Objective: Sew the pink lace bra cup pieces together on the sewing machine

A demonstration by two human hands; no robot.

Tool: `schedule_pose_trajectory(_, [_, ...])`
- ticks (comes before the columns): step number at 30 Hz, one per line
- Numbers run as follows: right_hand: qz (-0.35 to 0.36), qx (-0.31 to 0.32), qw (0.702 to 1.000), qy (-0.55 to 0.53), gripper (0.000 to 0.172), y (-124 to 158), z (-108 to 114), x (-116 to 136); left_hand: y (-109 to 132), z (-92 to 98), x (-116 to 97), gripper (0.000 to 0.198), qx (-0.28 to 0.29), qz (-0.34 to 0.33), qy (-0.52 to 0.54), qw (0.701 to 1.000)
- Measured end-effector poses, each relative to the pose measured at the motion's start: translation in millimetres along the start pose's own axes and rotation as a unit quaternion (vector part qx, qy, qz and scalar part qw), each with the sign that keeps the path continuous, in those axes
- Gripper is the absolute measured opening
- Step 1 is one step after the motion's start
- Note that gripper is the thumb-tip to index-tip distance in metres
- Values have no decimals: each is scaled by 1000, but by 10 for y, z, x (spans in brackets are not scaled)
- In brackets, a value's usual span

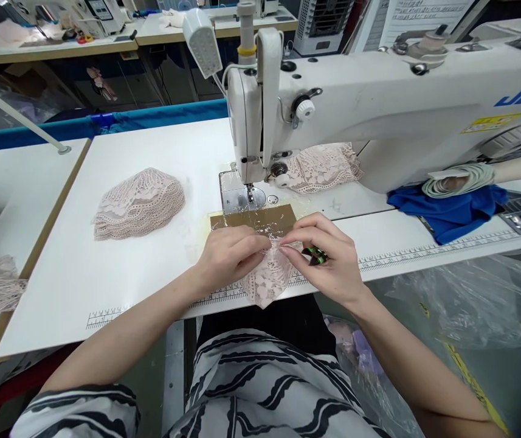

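A small pink lace piece [267,280] lies at the front edge of the white sewing table [151,182], partly hanging over it. My left hand [228,255] is closed and pinches the lace's upper left edge. My right hand [328,255] pinches its upper right edge; a small green and black tool [315,255], perhaps thread snips, is tucked in that palm. Both hands sit just in front of the brown taped patch [255,218] below the needle [250,193] of the white sewing machine [379,103].
A stack of pink lace pieces [138,204] sits on the table's left. More lace [321,167] lies behind the needle under the machine arm. Blue cloth [447,213] and a coiled band [458,179] lie to the right. Clear plastic bag [470,298] hangs below right.
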State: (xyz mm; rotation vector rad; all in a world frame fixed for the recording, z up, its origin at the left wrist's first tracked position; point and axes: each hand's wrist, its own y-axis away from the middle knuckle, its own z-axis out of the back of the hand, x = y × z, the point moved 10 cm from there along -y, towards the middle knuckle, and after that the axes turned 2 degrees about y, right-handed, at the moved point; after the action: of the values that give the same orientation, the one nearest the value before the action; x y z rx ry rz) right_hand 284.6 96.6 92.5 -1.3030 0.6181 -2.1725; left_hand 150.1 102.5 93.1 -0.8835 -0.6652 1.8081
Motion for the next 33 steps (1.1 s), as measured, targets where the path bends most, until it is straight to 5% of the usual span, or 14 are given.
schedule_pose_trajectory(26, [-2, 76, 997, -11, 2, -46, -63, 19, -7, 48, -64, 12, -16, -19, -6, 1000])
schedule_pose_trajectory(29, [-21, 135, 990, -45, 5, -22, -53, -11, -7, 50, -35, 12, -18, -9, -6, 1000])
schedule_pose_trajectory(33, [-87, 298, 946, -95, 11, 107, -93, -56, 0, 28, -30, 14, -12, -16, -18, 1000])
